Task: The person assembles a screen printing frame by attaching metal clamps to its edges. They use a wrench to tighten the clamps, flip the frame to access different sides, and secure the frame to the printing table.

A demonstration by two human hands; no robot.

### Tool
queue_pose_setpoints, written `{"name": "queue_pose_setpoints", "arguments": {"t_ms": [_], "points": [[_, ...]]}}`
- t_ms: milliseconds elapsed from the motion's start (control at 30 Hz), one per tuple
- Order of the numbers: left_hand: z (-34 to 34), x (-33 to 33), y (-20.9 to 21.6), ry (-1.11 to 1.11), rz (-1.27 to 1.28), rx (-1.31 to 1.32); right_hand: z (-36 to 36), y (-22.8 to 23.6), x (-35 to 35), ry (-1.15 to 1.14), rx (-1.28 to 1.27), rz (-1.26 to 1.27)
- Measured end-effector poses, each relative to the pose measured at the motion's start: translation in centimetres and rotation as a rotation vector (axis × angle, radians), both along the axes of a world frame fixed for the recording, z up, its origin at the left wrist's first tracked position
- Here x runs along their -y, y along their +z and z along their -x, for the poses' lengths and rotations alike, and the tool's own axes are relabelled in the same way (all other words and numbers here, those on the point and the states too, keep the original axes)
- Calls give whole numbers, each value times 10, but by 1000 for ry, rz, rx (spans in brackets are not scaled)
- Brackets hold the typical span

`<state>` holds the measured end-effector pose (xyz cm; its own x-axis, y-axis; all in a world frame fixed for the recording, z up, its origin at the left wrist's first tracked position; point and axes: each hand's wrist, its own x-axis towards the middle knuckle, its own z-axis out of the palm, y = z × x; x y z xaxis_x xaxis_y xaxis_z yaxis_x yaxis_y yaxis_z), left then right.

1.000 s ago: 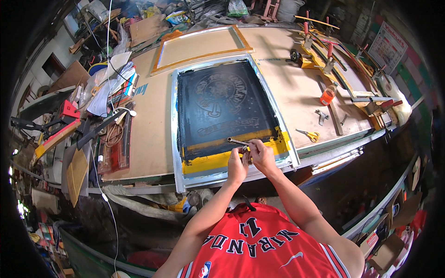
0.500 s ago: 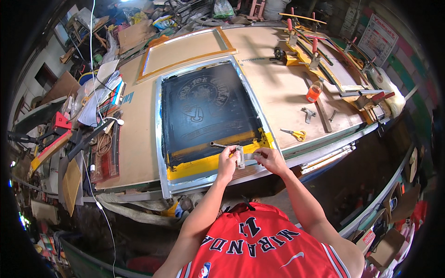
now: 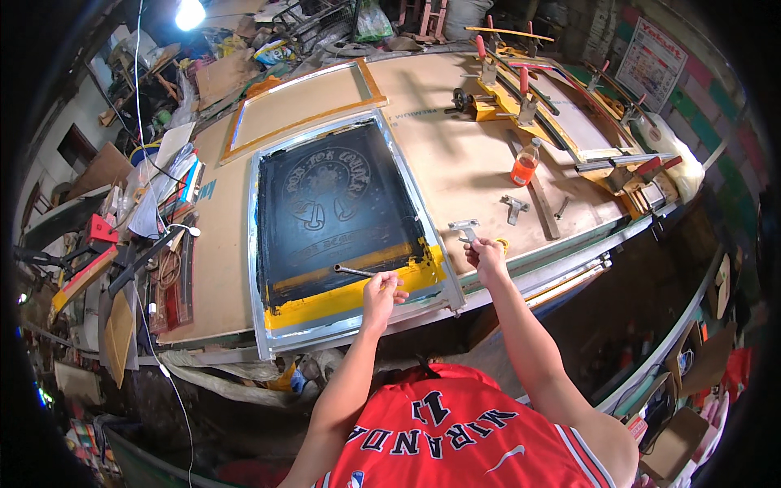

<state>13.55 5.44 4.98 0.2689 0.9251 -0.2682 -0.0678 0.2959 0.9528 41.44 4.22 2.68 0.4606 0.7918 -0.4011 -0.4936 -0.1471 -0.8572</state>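
Observation:
In front of me lies a metal-framed printing screen (image 3: 260, 329) with a dark coated mesh, a faint raised design and yellow patches along its near end. My left hand (image 3: 382, 298), over the screen's near edge, grips a thin metal wrench (image 3: 355, 271) whose round end points left. Beyond the screen's right edge, my right hand (image 3: 490, 260) pinches a flat T-shaped metal bracket (image 3: 464, 228) above the table. Yellow-handled scissors (image 3: 503, 242) are mostly hidden behind that hand. Farther right lie another metal clamp piece (image 3: 515, 208) and a small wrench (image 3: 562, 209).
An orange-edged wooden frame (image 3: 371, 80) lies behind the screen on the board-topped table (image 3: 439, 154). A glass jar of orange-red liquid (image 3: 525, 166) stands on the right, near a yellow clamping rig (image 3: 488, 106). A white cable (image 3: 140, 89) hangs at left.
My hands have moved apart. The right hand has carried the bracket away to the right, over the scissors; the left keeps the wrench. The view has shifted slightly.

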Motion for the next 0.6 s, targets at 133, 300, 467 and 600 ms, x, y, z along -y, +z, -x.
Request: {"name": "queue_pose_setpoints", "arguments": {"t_ms": [133,300,467,600], "points": [[5,2,-3,21,-23,-33,-23,-29,-33,-180,-127,-48],[21,-1,-10,70,-40,-56,-40,-22,-49,-269,-187,-184],[39,-5,-21,29,-384,-369,6,12,-33,-74,281,-20],[59,-3,-21,55,-666,-569,68,8,-21,209,760,-53]]}}
